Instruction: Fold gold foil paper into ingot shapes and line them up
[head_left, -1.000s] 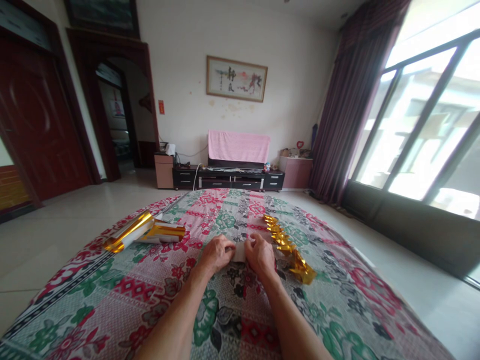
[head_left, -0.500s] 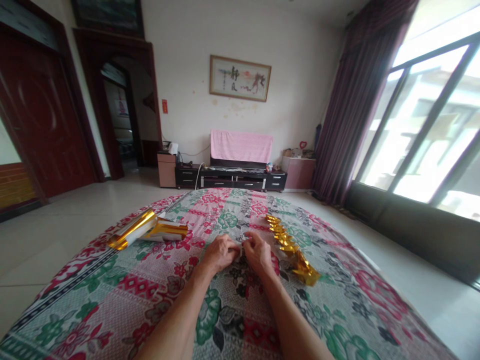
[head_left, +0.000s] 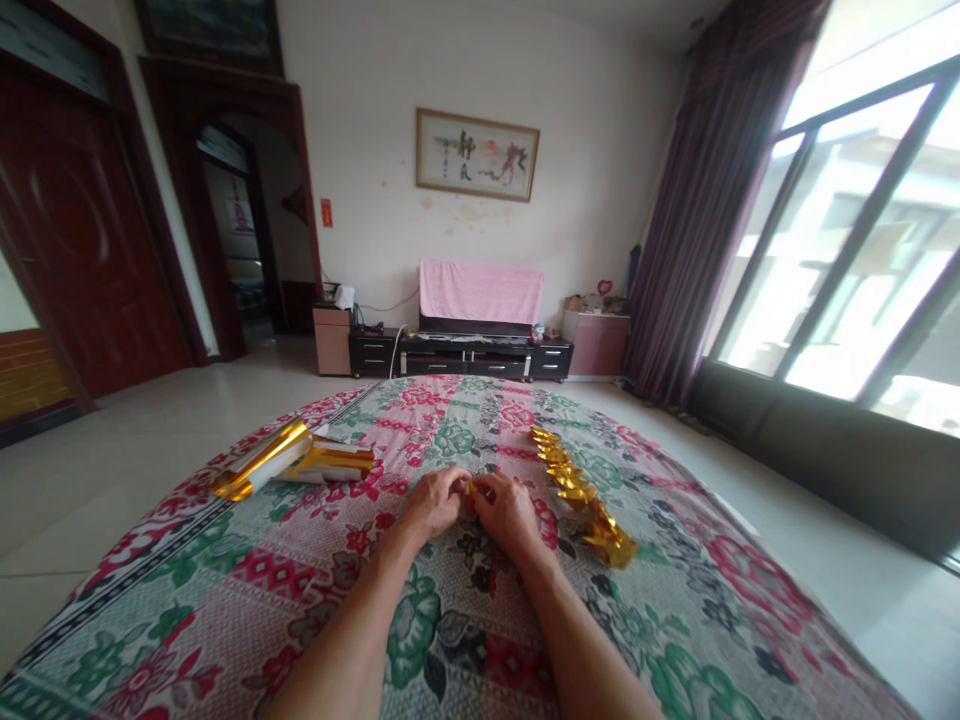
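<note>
I've got left hand (head_left: 433, 503) and right hand (head_left: 511, 512) fingers pinched around one small gold piece (head_left: 470, 498); folded gold row (head_left: 574, 488) right, curled gold sheets (head_left: 334, 461) left on surface (head_left: 300, 520).

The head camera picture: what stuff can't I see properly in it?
All in the head view:
- Gold piece: the left hand and right hand hide most of its shape.
- Gold shapes in the row: they overlap and are small, so I can't count them surely.
- Black thing: the pink cloth covers most of it.
- Tablecloth: the bottom edge cuts off its near part.
</note>
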